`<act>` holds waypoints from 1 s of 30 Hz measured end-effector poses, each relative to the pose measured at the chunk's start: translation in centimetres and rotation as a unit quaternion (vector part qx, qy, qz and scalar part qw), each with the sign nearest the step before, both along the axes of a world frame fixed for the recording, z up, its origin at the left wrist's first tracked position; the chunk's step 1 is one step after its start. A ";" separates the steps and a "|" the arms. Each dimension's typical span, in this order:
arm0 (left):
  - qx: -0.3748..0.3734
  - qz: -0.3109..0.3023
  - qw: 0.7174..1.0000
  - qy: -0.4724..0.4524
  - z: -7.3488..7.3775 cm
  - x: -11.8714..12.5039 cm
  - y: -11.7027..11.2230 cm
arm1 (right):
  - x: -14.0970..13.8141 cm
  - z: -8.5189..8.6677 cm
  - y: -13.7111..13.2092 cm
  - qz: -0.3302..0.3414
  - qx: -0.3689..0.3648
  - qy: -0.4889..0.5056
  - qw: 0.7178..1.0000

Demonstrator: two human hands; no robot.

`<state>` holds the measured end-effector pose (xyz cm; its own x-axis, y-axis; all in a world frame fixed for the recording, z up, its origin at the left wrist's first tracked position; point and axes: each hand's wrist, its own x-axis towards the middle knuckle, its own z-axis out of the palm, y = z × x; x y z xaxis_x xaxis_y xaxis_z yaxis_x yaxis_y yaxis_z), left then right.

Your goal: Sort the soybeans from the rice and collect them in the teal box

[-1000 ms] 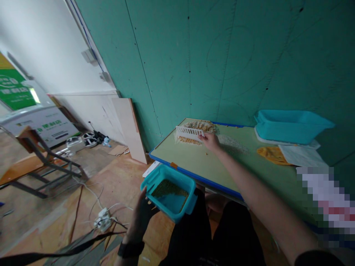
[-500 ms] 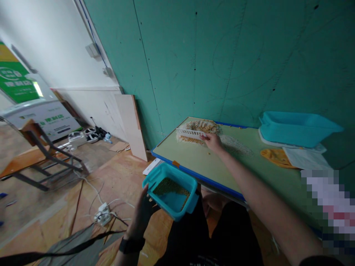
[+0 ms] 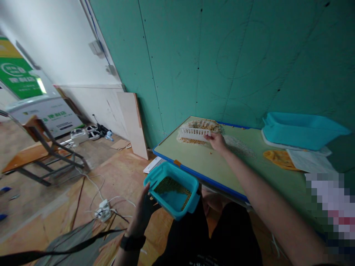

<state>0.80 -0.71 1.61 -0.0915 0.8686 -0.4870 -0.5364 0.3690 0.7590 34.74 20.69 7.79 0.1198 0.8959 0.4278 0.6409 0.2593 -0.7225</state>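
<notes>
My left hand [image 3: 146, 205] is closed on the left end of a small teal plastic bin [image 3: 194, 184], held just off the table's near edge above my lap. Inside it lie dark green grains [image 3: 168, 186] and some yellow beans [image 3: 187, 197]. My right hand [image 3: 217, 141] grips the right end of a white slotted plastic strip [image 3: 195, 132], like a small rack, which stands on edge over the table. Yellow beans and pale grains [image 3: 205, 125] are heaped behind the strip, and more yellow beans [image 3: 191, 141] lie in front of it. White grains [image 3: 240, 147] spread beside my right wrist.
The blue-edged table [image 3: 191, 157] stands against a green wall [image 3: 177, 55]. At its right are a large teal bin [image 3: 302, 131], an orange glove [image 3: 279, 159] and a white cloth [image 3: 309, 160]. A power strip [image 3: 104, 210] with cables and a wooden chair [image 3: 33, 147] are on the left.
The view has shifted slightly. The white slotted strip in my right hand has turned so its slotted face shows more. My left hand keeps the small bin in about the same place.
</notes>
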 end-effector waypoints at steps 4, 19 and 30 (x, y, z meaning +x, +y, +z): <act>0.002 -0.007 1.000 0.002 0.1 0.1 -0.2 | -0.1 -0.4 0.4 0.015 0.015 0.016 1.000; 0.000 -0.002 1.000 -0.002 -0.4 0.1 0.0 | 0.1 0.0 0.1 0.048 0.006 0.017 0.999; 0.010 -0.010 1.000 -0.002 -1.2 -0.4 0.2 | 0.5 0.3 -1.1 0.079 0.002 0.082 0.993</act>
